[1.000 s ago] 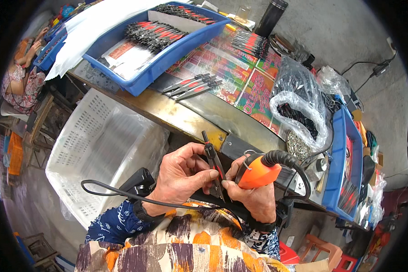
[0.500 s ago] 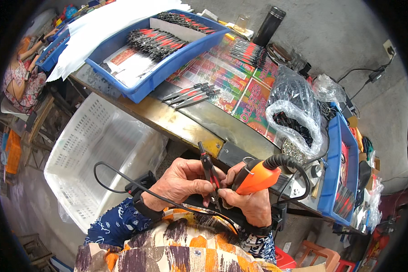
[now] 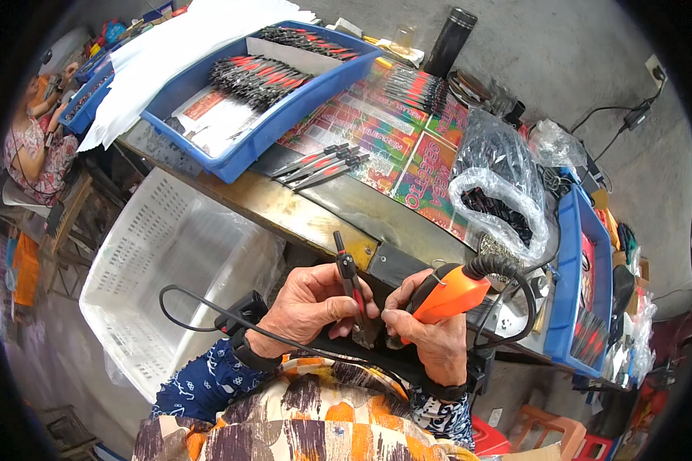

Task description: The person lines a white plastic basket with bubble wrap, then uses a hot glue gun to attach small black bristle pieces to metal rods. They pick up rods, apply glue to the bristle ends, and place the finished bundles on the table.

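Observation:
My left hand [image 3: 314, 306] is closed around a black and red drawing compass [image 3: 347, 266], its head pointing up between thumb and fingers. To the right of it, my right hand [image 3: 432, 334] grips an orange electric screwdriver [image 3: 452, 295] with a black coiled cable. The right thumb and fingertips are pinched near the tool's front, a small gap from the compass; whether they also hold a tiny part cannot be made out. Several similar compasses [image 3: 319, 167] lie at the bench edge beyond my hands.
Behind them a blue tray [image 3: 231, 165] holds rows of compasses. A plastic bag of black parts [image 3: 500, 192] and a dish of small metal pieces [image 3: 497, 252] sit right, beside another blue tray [image 3: 565, 303]. A white crate [image 3: 123, 269] stands lower left. Another person [image 3: 34, 150] sits far left.
My right hand and the screwdriver have shifted right, away from the compass. The left hand keeps its hold, with the compass slightly higher and more upright.

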Available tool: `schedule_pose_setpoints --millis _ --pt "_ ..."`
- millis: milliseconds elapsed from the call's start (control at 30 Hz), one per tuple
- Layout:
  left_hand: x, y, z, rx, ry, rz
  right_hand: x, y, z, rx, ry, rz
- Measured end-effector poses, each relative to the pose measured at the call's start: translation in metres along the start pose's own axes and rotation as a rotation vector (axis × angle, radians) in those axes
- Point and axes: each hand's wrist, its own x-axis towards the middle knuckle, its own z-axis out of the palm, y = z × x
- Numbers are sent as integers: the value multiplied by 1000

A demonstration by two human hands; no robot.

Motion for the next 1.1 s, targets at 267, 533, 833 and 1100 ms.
schedule_pose_setpoints --millis 267,533,833,1100 --pt "-1 -5 2 -61 10 21 1 -1 -3 -6 -12 -34" --pt "-1 -7 4 -56 37 -1 0 -3 0 16 43 -61" --pt "13 38 -7 753 191 248 -4 -23 -7 -43 96 -111" --pt "59 70 -30 1440 375 529 -8 -40 -17 -3 137 -205"
